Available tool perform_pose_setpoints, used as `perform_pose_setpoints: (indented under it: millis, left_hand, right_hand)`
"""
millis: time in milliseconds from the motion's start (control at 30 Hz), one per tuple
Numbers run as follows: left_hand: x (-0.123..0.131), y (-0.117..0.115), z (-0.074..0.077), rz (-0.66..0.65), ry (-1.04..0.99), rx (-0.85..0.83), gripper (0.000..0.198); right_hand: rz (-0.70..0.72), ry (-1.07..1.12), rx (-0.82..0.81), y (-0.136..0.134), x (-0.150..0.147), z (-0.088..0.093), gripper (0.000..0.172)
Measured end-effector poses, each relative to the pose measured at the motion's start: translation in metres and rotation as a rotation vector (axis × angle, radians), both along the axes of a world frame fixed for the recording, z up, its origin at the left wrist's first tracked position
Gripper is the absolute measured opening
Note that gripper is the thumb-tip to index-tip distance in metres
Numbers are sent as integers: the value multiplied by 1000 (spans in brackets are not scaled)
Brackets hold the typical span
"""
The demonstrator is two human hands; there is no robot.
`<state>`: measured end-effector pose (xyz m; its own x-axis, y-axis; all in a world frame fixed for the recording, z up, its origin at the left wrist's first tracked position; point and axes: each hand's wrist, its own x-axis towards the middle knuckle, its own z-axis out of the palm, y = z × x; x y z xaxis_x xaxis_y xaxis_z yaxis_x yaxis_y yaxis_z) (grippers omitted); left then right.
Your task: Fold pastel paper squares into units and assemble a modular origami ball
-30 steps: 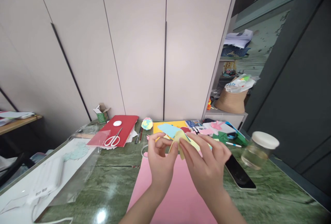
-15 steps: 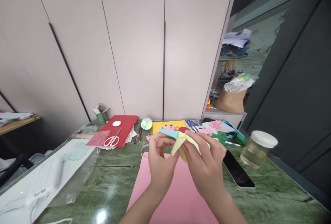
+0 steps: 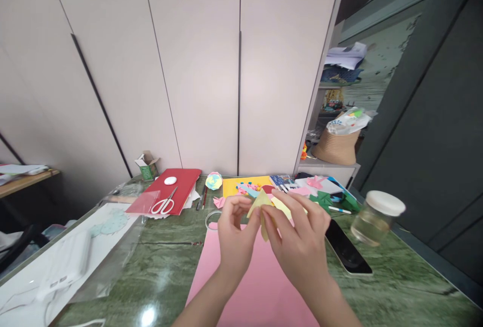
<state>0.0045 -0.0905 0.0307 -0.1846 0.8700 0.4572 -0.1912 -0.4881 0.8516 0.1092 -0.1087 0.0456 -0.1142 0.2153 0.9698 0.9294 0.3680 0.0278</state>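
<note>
Pale yellow folded paper (image 3: 263, 198), with a light blue part behind it, is held up between both hands over a pink sheet (image 3: 256, 287). My left hand (image 3: 237, 231) pinches its left side with thumb and fingers. From the right, my right hand (image 3: 298, 231) grips the paper, its thumb and index finger close to the left thumb. A yellow flap hangs down between the two hands. The right fingers partly cover the paper's right portion.
Scissors (image 3: 163, 206) lie on a red folder (image 3: 177, 181) at the left. A phone (image 3: 347, 247) and a lidded jar (image 3: 377, 219) stand right of the hands. Behind are a tape roll (image 3: 208, 220), yellow sheet (image 3: 231, 184) and green paper piece (image 3: 320, 199).
The yellow paper has been turned, so a pointed flap now stands up between the hands. Its light blue part has shifted right and shows less. My left fingers have curled closer to the paper.
</note>
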Motion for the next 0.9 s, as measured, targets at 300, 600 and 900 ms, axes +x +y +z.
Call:
perform_pose_setpoints:
  millis: [300, 600, 900]
  left_hand:
    - [0, -1, -3, 62, 29, 49, 8]
    - [0, 1, -4, 99, 113, 69, 13]
    - [-8, 15, -2, 110, 145, 6, 16]
  right_hand:
    - [-22, 12, 2, 0, -1, 0, 7]
    - [-72, 63, -35, 6, 0, 0, 7]
    - [185, 386, -252, 21, 35, 2, 7]
